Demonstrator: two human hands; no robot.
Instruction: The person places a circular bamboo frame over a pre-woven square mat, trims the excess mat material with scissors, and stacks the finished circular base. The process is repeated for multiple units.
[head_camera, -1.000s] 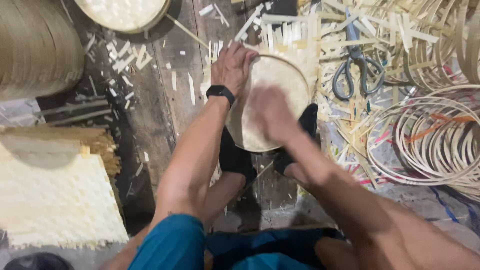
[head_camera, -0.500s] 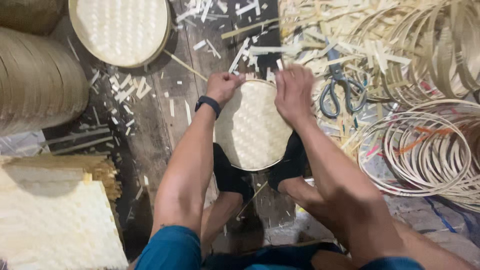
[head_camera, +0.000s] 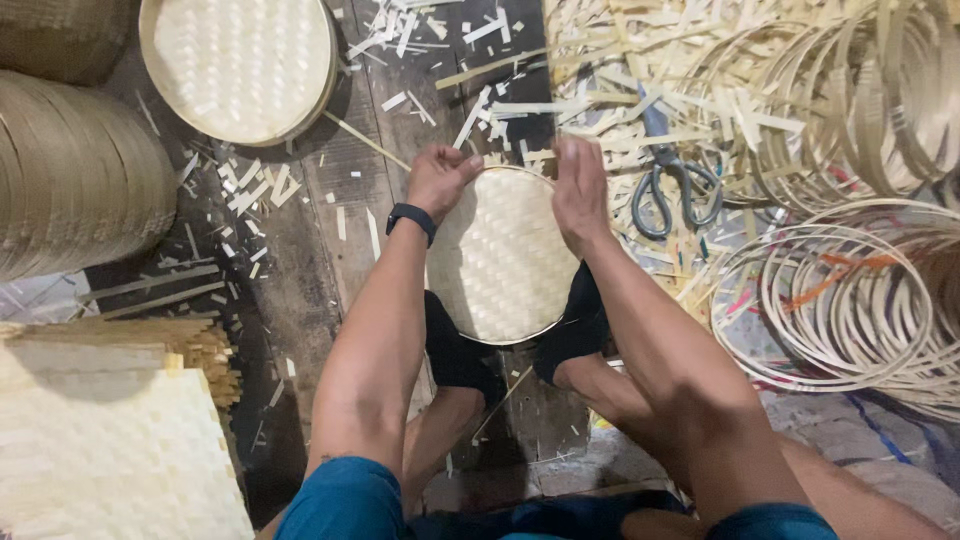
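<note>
Looking down from the head camera, the left hand (head_camera: 437, 180) and the right hand (head_camera: 580, 190) are both closed on the far rim of a round woven bamboo tray (head_camera: 500, 260), which stands tilted between the person's black-socked feet (head_camera: 455, 350) on the plank floor (head_camera: 310, 280). Scissors (head_camera: 670, 185) lie just right of the right hand among bamboo strips (head_camera: 720, 90); hoop rings (head_camera: 840, 300) sit farther right, and a finished tray (head_camera: 240, 65) lies upper left.
</note>
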